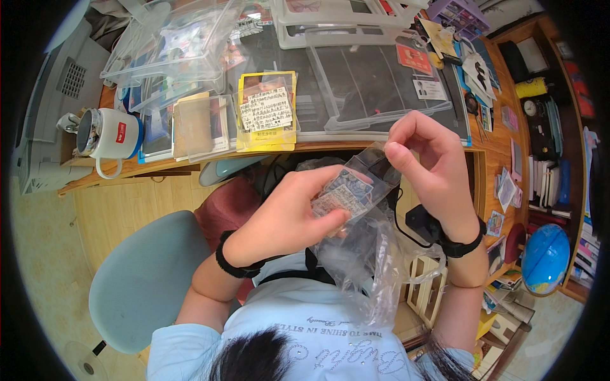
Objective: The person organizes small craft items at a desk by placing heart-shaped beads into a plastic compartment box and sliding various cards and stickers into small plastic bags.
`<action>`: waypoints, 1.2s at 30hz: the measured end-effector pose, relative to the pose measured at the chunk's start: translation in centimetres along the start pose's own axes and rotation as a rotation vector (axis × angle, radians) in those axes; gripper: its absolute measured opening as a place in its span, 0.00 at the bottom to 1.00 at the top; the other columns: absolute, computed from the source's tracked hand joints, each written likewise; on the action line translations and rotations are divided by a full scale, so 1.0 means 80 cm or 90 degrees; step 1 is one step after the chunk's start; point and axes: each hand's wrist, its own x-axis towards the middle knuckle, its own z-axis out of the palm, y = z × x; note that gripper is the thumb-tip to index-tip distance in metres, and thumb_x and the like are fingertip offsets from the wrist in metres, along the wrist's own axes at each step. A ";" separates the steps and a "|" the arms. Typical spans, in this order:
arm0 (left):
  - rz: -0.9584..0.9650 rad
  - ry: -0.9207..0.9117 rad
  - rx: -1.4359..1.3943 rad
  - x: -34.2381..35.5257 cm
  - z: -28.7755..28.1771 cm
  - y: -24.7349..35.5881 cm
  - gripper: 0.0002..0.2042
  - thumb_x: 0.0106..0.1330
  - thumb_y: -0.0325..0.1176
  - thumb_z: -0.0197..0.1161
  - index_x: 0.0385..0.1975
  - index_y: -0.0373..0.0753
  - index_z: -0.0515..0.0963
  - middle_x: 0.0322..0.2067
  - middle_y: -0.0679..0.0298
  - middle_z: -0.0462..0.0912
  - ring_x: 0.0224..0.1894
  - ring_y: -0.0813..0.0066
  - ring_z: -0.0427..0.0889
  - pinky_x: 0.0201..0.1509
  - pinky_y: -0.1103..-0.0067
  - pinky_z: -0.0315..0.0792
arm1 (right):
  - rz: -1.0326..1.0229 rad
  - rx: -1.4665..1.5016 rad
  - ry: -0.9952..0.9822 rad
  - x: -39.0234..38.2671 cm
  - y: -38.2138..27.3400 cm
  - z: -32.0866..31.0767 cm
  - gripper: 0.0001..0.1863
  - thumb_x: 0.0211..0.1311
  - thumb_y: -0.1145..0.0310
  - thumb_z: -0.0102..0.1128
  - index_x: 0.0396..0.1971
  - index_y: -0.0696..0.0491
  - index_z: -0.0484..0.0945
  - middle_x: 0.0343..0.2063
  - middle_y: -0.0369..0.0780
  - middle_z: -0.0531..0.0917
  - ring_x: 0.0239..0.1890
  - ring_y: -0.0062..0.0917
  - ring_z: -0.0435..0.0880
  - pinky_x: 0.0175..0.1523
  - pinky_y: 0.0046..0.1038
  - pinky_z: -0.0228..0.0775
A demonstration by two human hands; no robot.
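White mug (105, 134) at table (502, 149) left edge, near grey printer (54, 101). Clear trays (356, 82) and yellow-framed note (267, 111) across table. Blue globe (545, 257) lower right. Pale blue chair (143, 279) below, on left.

Cluttered wooden desk (489, 152), pale blue chair (140, 279), light wood floor (121, 209), bookshelf (559, 159)

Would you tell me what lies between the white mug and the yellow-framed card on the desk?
In the head view, a brown card in a clear sleeve lies between the white mug and the yellow-framed card.
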 end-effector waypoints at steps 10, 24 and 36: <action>0.027 0.025 -0.034 -0.002 -0.001 -0.005 0.21 0.57 0.23 0.57 0.52 0.31 0.65 0.38 0.66 0.75 0.36 0.85 0.75 0.34 0.86 0.75 | -0.042 0.102 -0.024 0.005 0.006 0.011 0.06 0.58 0.80 0.48 0.32 0.60 0.75 0.26 0.36 0.78 0.27 0.15 0.76 0.33 0.17 0.70; 0.351 0.480 0.607 -0.013 -0.044 -0.023 0.33 0.41 0.34 0.70 0.51 0.35 0.67 0.41 0.54 0.74 0.42 0.57 0.74 0.49 0.70 0.66 | 0.004 0.146 -0.099 0.059 0.003 0.048 0.16 0.51 0.83 0.54 0.43 0.63 0.73 0.35 0.40 0.79 0.37 0.21 0.80 0.44 0.22 0.75; 0.416 0.513 0.633 -0.005 -0.038 -0.013 0.32 0.39 0.33 0.71 0.49 0.36 0.69 0.37 0.55 0.75 0.40 0.57 0.74 0.45 0.70 0.68 | -0.001 0.185 -0.050 0.050 -0.006 0.054 0.07 0.51 0.82 0.55 0.31 0.64 0.77 0.35 0.40 0.79 0.37 0.24 0.82 0.42 0.20 0.76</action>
